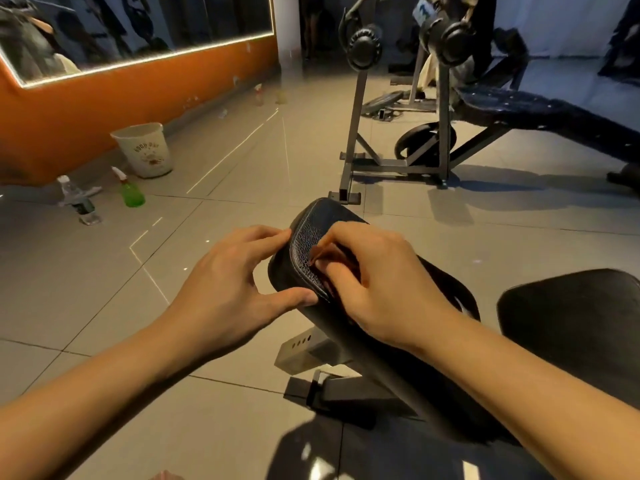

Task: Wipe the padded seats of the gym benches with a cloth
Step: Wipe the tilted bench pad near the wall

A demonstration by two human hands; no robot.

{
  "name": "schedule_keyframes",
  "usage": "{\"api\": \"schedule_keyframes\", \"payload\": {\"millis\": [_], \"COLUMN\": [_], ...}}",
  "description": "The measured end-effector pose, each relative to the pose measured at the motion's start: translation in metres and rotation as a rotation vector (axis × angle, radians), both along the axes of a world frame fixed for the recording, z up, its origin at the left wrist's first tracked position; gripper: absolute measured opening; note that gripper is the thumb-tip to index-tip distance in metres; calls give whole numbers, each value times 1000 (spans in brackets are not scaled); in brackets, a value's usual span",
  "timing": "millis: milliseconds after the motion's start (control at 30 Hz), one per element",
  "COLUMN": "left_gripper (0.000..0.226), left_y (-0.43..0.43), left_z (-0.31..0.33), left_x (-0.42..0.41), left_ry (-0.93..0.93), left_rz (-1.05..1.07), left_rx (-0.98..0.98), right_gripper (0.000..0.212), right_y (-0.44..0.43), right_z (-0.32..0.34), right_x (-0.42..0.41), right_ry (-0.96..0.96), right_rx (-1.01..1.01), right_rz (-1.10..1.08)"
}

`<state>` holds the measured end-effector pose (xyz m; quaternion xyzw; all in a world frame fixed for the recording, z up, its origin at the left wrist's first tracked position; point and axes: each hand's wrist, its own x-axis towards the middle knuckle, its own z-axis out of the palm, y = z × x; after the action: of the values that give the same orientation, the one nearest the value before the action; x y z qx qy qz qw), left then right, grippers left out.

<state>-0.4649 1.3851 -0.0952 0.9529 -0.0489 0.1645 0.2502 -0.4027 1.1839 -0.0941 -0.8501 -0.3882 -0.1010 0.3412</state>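
Both hands on bench pad (309, 232), near centre: my left hand (228, 289) grips its end, right hand (377, 285) curled at seam, hold unclear. No cloth in view; bare fingers may smear padding.

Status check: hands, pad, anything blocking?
Left hand grips the bench pad at its edge. Right hand has fingers curled on the pad's top; hold unclear. No cloth seen in either hand. Nothing blocking the pad.
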Motion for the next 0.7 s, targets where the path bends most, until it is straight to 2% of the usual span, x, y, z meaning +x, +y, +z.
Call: {"api": "schedule_keyframes", "payload": {"millis": [67,133,200,267,367,400,467,533,600,633,700], "left_gripper": [86,87,87,87,89,89,90,88,86,86,86], "left_y": [1,3,3,3,1,2,2,4,4,4,4], "left_z": [-1,-4,-5,-3,-2,-2,-3,-4,-4,-4,-4], "left_x": [2,2,1,0,1,2,2,2,2,2,3], "left_ry": [-11,-22,-34,-39,-14,-5,-1,-10,-14,-16,-22], "left_rz": [-7,-7,-11,-13,-6,-8,-10,-9,-12,-15,-19], "left_rx": [20,17,11,13,-2,-3,-6,-21,-16,-11,-11], "right_gripper": [12,11,10,8,13,14,14,12,11,11,8], "right_y": [-1,-8,-11,-1,13,13,5,-10,-17,-13,2], "right_z": [-4,-10,-11,-5,3,1,-9,-16,-20,-16,-7], "right_x": [19,53,64,42,1,3,31,63,70,62,31], "right_ry": [-56,-21,21,-21,-93,-122,-105,-25,41,30,-7], "right_rx": [-3,-50,-72,-18,9,4,38,-25,-69,-77,3], "right_rz": [-80,-283,-376,-263,49,60,-96,-324,-446,-440,-281]}}
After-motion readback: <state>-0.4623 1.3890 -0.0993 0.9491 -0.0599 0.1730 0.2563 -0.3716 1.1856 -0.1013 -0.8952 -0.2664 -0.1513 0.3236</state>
